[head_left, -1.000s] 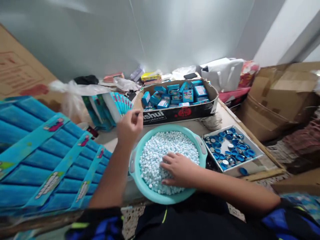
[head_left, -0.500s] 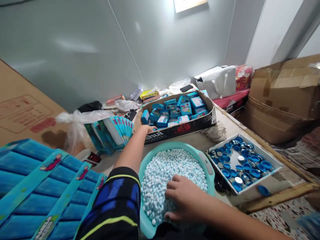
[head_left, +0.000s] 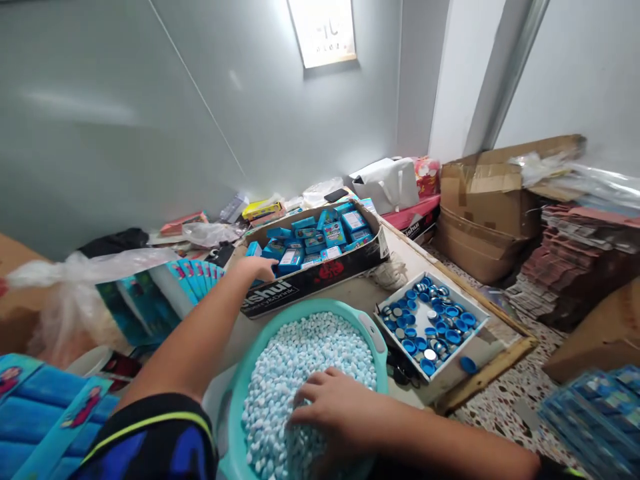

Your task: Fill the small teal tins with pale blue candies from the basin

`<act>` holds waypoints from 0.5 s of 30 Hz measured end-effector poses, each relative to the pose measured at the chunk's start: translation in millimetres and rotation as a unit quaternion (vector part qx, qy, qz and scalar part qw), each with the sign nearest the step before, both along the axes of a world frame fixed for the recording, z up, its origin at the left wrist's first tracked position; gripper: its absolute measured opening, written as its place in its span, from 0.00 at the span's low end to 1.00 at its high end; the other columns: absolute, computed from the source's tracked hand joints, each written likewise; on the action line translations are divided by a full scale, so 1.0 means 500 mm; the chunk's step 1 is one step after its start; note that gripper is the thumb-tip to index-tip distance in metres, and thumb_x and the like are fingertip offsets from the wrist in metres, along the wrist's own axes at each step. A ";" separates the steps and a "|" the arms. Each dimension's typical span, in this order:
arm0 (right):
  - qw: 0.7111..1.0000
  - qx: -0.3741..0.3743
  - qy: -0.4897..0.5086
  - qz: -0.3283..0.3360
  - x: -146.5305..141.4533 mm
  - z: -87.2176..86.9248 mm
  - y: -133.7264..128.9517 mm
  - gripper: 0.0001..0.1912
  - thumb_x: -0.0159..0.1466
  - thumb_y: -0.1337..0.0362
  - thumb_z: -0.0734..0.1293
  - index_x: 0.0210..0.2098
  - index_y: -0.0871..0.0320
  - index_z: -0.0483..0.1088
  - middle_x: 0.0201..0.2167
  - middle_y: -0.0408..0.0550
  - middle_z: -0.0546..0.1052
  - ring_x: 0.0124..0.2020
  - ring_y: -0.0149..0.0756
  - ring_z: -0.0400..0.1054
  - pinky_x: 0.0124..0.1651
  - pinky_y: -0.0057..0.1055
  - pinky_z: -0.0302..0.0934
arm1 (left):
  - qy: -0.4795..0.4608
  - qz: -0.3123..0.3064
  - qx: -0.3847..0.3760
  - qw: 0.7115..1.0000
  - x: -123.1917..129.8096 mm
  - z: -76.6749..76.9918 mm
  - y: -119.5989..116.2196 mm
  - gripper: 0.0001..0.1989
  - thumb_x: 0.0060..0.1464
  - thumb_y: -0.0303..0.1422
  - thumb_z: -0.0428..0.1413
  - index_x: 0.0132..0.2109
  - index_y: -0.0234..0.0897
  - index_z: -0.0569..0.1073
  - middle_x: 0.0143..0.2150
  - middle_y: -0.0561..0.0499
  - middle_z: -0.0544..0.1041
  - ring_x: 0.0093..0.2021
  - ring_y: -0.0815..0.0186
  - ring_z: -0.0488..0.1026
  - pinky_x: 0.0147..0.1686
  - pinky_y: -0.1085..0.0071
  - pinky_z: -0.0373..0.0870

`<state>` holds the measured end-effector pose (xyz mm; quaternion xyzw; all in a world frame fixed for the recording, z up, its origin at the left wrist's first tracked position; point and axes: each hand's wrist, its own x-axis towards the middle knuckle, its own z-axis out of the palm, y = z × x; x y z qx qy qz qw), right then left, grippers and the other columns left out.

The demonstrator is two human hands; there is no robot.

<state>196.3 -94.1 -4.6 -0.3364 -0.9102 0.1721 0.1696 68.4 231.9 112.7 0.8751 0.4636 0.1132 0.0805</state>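
Note:
Across the left edge of a black cardboard box (head_left: 320, 273) reaches my left hand (head_left: 258, 267), its fingers mostly hidden; what it touches inside cannot be made out. Small blue packets (head_left: 334, 233) are heaped in that box. My right hand (head_left: 333, 413) is curled over a small clear container (head_left: 303, 448), blurred and partly hidden, down in the pale blue and white pellets (head_left: 320, 340). These pellets fill a turquoise basin (head_left: 383, 373) in front of me. Right of the basin, a white tray (head_left: 457, 355) holds blue round caps (head_left: 453, 337).
Fanned blue cards (head_left: 200, 277) and a plastic bag (head_left: 85, 273) lie left. Blue packaging (head_left: 50, 407) fills the lower left. A loose cap (head_left: 469, 365) sits outside the tray. Cartons (head_left: 483, 213) and stacked flat cardboard (head_left: 575, 247) stand at the right.
The view has swung right, so the table items appear further left. My left hand has moved over the box edge. A clear container now shows under my right hand.

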 end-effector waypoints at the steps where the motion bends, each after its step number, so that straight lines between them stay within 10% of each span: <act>1: 1.000 -0.004 -0.002 0.003 -0.001 0.001 0.001 0.30 0.61 0.51 0.74 0.61 0.49 0.71 0.57 0.47 0.76 0.56 0.47 0.68 0.53 0.42 0.63 | 0.024 0.020 -0.010 0.999 -0.004 0.006 -0.002 0.30 0.54 0.46 0.67 0.59 0.34 0.77 0.48 0.38 0.81 0.49 0.48 0.79 0.53 0.49 0.75; 5: 1.000 -0.022 -0.001 -0.006 0.000 0.003 -0.001 0.30 0.60 0.51 0.75 0.60 0.51 0.72 0.59 0.51 0.75 0.58 0.50 0.68 0.56 0.45 0.62 | 0.084 0.101 0.061 0.990 -0.061 0.023 -0.056 0.37 0.52 0.41 0.60 0.68 0.34 0.70 0.48 0.32 0.82 0.51 0.41 0.80 0.54 0.51 0.73; 8: 0.999 -0.022 0.028 0.008 0.007 0.011 -0.016 0.28 0.61 0.55 0.74 0.60 0.53 0.73 0.62 0.51 0.74 0.61 0.50 0.67 0.61 0.47 0.60 | -0.080 0.171 0.141 0.972 -0.134 0.015 -0.134 0.34 0.60 0.41 0.54 0.71 0.37 0.65 0.54 0.34 0.81 0.53 0.44 0.79 0.56 0.52 0.73; 12: 0.997 -0.028 0.073 0.027 0.015 0.027 -0.038 0.24 0.63 0.60 0.73 0.58 0.53 0.75 0.63 0.51 0.74 0.66 0.49 0.64 0.67 0.47 0.57 | -0.377 0.261 0.089 0.884 -0.186 -0.051 -0.249 0.37 0.64 0.44 0.52 0.75 0.37 0.51 0.52 0.37 0.80 0.45 0.54 0.81 0.48 0.56 0.78; 15: 0.995 -0.036 0.090 0.026 0.010 0.023 -0.040 0.24 0.63 0.58 0.75 0.57 0.54 0.75 0.62 0.53 0.75 0.65 0.51 0.66 0.67 0.50 0.58 | -0.322 0.224 0.051 0.918 -0.152 -0.124 -0.304 0.33 0.65 0.41 0.53 0.73 0.38 0.56 0.56 0.37 0.79 0.52 0.54 0.79 0.55 0.54 0.75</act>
